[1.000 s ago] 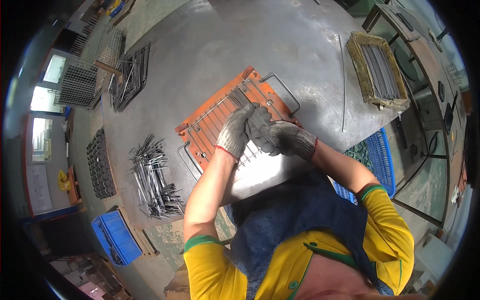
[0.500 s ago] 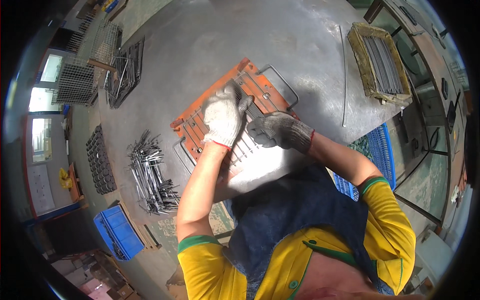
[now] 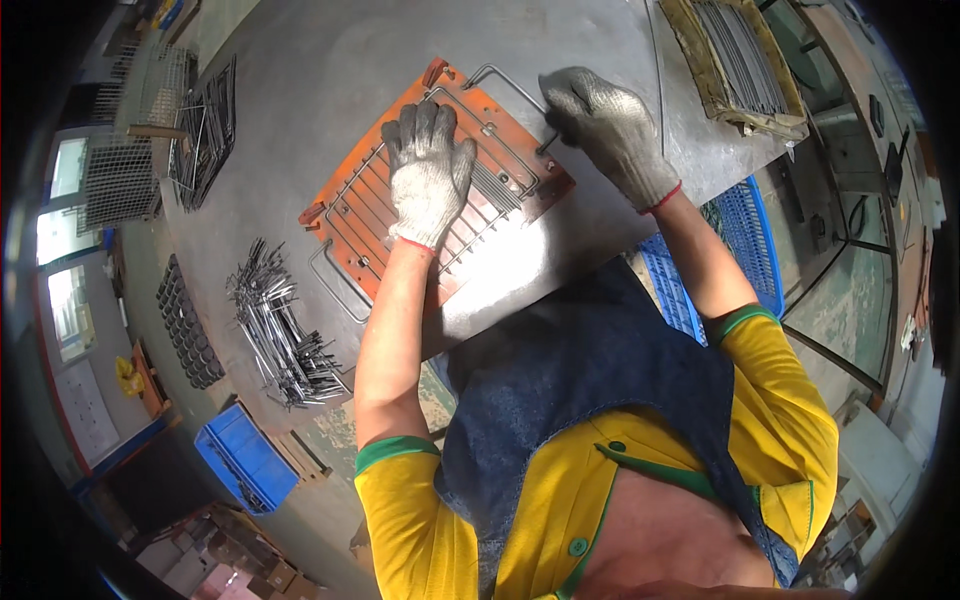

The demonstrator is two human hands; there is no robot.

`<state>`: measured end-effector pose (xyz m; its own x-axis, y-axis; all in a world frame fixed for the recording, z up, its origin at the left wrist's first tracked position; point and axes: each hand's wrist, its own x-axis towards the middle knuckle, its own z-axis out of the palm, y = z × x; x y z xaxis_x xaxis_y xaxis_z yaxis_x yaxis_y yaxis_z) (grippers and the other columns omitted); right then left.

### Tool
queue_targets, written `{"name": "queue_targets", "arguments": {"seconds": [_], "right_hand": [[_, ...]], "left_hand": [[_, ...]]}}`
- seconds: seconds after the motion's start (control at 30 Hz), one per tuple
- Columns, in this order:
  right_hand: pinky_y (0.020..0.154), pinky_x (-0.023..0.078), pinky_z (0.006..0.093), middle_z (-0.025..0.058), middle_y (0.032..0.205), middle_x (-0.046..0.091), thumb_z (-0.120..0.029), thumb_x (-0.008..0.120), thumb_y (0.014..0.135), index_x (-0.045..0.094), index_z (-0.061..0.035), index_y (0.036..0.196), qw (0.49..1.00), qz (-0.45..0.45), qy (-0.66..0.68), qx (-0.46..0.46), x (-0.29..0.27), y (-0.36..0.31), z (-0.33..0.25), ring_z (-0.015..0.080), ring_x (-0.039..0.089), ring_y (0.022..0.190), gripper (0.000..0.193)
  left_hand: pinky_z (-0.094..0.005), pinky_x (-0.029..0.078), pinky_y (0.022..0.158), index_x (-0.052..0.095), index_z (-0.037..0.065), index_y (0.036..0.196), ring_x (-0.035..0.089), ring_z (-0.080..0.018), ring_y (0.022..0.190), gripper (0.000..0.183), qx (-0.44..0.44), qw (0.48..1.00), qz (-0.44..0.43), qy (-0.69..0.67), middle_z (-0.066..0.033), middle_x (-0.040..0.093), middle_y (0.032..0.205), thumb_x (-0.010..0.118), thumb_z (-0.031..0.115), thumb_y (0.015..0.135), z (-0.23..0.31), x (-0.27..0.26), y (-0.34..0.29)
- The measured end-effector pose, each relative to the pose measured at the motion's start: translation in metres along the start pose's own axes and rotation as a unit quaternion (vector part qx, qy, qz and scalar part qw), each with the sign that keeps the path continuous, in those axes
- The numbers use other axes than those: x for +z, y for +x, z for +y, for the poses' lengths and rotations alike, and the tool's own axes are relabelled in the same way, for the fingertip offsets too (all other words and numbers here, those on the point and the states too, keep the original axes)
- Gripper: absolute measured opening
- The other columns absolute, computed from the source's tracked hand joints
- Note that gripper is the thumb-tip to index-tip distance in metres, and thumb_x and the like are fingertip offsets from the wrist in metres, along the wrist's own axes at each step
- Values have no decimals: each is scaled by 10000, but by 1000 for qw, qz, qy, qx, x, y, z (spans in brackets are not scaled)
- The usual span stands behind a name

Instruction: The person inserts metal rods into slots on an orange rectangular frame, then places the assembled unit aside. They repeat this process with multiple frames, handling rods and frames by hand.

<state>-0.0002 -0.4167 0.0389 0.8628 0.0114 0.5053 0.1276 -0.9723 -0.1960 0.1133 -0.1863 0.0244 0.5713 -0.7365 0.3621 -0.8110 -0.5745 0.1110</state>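
My left hand (image 3: 428, 175), in a white knit glove with dark fingers, lies flat on thin metal rods laid across an orange jig (image 3: 360, 165). Its fingers are stretched upward, side by side. A bunch of parallel grey rods (image 3: 497, 187) rests on the jig just right of that hand. My right hand (image 3: 605, 125), gloved alike, is over the outer corner of the jig's right wire handle (image 3: 515, 85). Its fingers look bent, and whether they grip the handle is hidden. A second wire handle (image 3: 333, 290) stands at the jig's lower left.
The jig sits on a grey metal table (image 3: 330, 60). At left lies a heap of short metal rods (image 3: 285, 335), with bent wire pieces (image 3: 205, 140) farther back. A worn box of rods (image 3: 740, 60) stands at far right. Blue crates (image 3: 755, 245) (image 3: 240, 455) flank the table below.
My right hand has left the rods and moved right to the handle. My left hand has flattened onto the rods. The view has shifted, so the table sits higher in the picture.
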Motion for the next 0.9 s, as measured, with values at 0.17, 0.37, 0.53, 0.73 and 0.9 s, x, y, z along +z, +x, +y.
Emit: {"name": "queue_targets", "arguments": {"seconds": [0.17, 0.37, 0.53, 0.73, 0.9], "right_hand": [[803, 570, 442, 132, 970, 716, -366, 551, 1005, 587, -111, 1284, 934, -97, 191, 286, 36, 1, -19, 314, 711, 915, 380], [822, 559, 483, 133, 1005, 715, -417, 447, 1015, 596, -112, 1257, 946, -82, 162, 269, 66, -11, -19, 341, 708, 913, 417], [816, 557, 496, 136, 1047, 707, -407, 446, 1006, 587, -114, 1264, 938, -93, 177, 282, 62, -12, -19, 348, 704, 931, 415], [812, 552, 510, 144, 1068, 701, -409, 441, 1009, 558, -110, 1286, 924, -125, 205, 299, 60, -11, -21, 365, 698, 944, 424], [811, 551, 515, 149, 1088, 696, -407, 443, 1009, 558, -110, 1299, 971, -57, 142, 185, 89, -27, -7, 364, 698, 953, 431]], "left_hand": [[-543, 317, 1057, 578, 34, 1216, 481, -368, 1157, 387, 46, 998, 32, 34, -175, 539, 1204, 599, 276, 915, 6, -11, 6], [-593, 276, 1114, 588, 64, 1229, 468, -346, 1233, 448, 59, 997, -50, -26, -144, 553, 1198, 631, 337, 876, 12, -1, 5], [-607, 254, 1139, 541, 34, 1335, 436, -385, 1307, 553, 118, 989, -81, -23, -189, 518, 1332, 631, 371, 906, -4, -11, 1], [-610, 237, 1166, 531, 2, 1334, 423, -402, 1319, 617, 85, 992, -80, 54, -201, 503, 1338, 658, 402, 881, -2, -10, -13], [-586, 291, 1091, 554, 14, 1298, 454, -404, 1233, 526, 9, 999, -28, 42, -202, 545, 1252, 635, 350, 901, 32, 4, 10]]}}
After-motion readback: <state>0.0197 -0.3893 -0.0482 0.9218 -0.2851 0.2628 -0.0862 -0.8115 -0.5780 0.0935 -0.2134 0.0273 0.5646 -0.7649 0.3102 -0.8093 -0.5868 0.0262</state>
